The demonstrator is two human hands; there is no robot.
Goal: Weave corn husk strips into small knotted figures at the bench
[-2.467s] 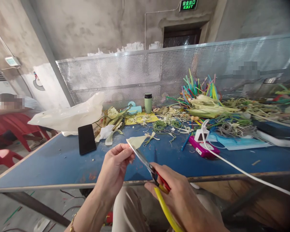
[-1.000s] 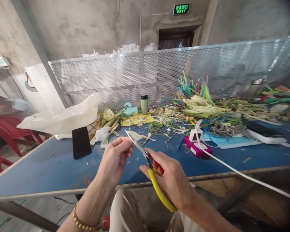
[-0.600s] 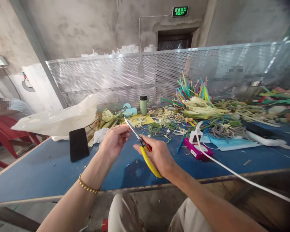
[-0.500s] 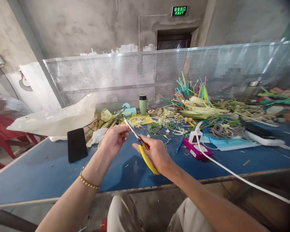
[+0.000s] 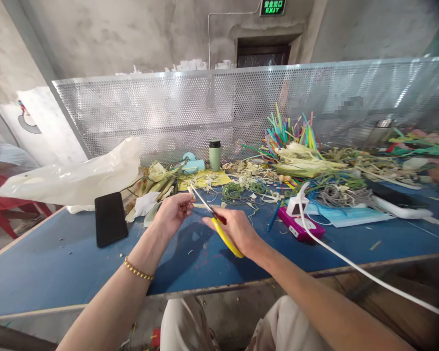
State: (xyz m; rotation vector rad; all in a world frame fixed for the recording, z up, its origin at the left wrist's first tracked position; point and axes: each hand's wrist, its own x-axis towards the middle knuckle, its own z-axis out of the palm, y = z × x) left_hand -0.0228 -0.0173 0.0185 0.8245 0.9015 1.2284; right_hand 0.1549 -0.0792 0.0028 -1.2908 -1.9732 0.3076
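In my right hand (image 5: 239,229) is a pair of scissors (image 5: 225,238) with yellow handles, its blades pointing away and to the left. My left hand (image 5: 173,212) is closed in a pinch on a small pale strip (image 5: 190,192), which looks like corn husk; its lower part is hidden by the fingers. The scissor tips lie just right of that strip, and I cannot tell whether they touch it. Both hands are above the blue table (image 5: 190,263). Beyond them lie husk scraps (image 5: 249,175) and coils of green cord (image 5: 233,191).
A black phone (image 5: 110,219) and a pale plastic bag (image 5: 73,178) lie on the left. Behind stands a green bottle (image 5: 214,156). To the right are a magenta box (image 5: 300,225), a white cable (image 5: 369,270), a blue mask (image 5: 351,214) and colourful stems (image 5: 290,134).
The scissor tips have moved slightly right and down, off the left fingertips. The pale strip now shows above my left fingers. The camera view has shifted a little.
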